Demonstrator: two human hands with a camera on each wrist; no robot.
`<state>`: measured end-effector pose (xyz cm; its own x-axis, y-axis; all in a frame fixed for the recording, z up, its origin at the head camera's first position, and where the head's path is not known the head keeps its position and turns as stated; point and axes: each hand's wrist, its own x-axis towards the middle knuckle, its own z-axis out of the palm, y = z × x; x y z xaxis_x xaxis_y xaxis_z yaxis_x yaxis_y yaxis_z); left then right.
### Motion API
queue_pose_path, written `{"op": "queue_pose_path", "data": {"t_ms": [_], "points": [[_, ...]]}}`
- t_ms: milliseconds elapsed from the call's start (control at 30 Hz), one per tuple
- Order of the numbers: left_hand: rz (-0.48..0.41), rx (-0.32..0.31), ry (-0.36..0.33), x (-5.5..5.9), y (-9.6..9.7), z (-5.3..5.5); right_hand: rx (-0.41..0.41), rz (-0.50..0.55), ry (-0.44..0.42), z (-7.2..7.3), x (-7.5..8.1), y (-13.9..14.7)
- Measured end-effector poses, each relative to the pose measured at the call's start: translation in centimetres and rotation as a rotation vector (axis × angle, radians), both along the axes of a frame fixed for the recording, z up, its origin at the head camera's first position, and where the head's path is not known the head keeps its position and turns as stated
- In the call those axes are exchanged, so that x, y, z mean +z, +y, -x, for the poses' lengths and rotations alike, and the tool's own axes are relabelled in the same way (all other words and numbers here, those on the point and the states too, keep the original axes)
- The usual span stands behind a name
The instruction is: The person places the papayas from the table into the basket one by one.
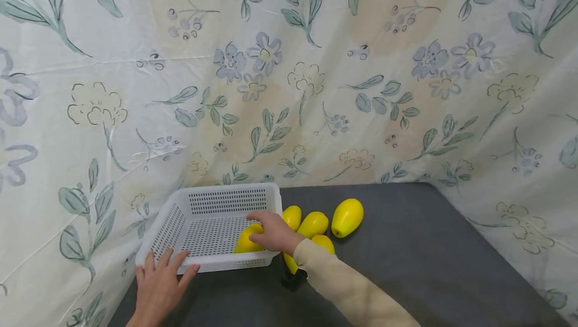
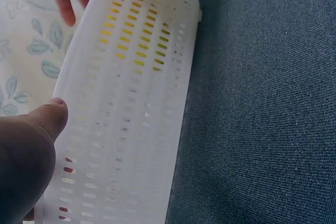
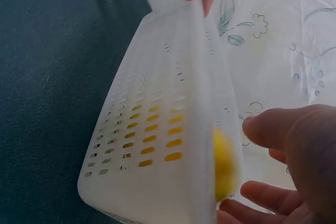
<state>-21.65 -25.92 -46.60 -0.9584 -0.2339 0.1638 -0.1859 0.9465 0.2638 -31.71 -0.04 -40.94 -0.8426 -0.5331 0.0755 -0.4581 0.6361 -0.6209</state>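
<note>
A white plastic basket (image 1: 212,263) with slotted walls stands on the dark table. My left hand (image 1: 160,282) holds its near left rim, fingers over the edge and thumb (image 2: 52,116) at the wall's outer side. One yellow mango (image 1: 247,240) lies inside at the basket's right end; its colour shows through the slots in both wrist views. Just over this mango is my right hand (image 1: 275,234), reaching across the right rim with thumb and fingers spread apart. In the right wrist view a gap shows between the thumb (image 3: 268,127) and the mango (image 3: 224,166).
Several more yellow mangoes lie right of the basket, some partly behind my right forearm; one large mango (image 1: 347,217) lies farthest right. A black wrist device (image 1: 293,279) sits under my right sleeve. Flowered cloth (image 1: 316,91) hangs behind and beside the table (image 1: 406,247).
</note>
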Motion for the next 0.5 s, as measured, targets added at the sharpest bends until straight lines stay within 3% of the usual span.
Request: {"op": "queue_pose_path", "data": {"t_ms": [167, 500], "points": [[0.008, -0.003, -0.011, 0.17, 0.17, -0.01, 0.007, -0.02, 0.019, 0.0, -0.38, -0.02], [0.015, -0.006, -0.01, 0.38, 0.24, -0.12, -0.004, 0.053, 0.003, 0.11, 0.11, 0.74]]}}
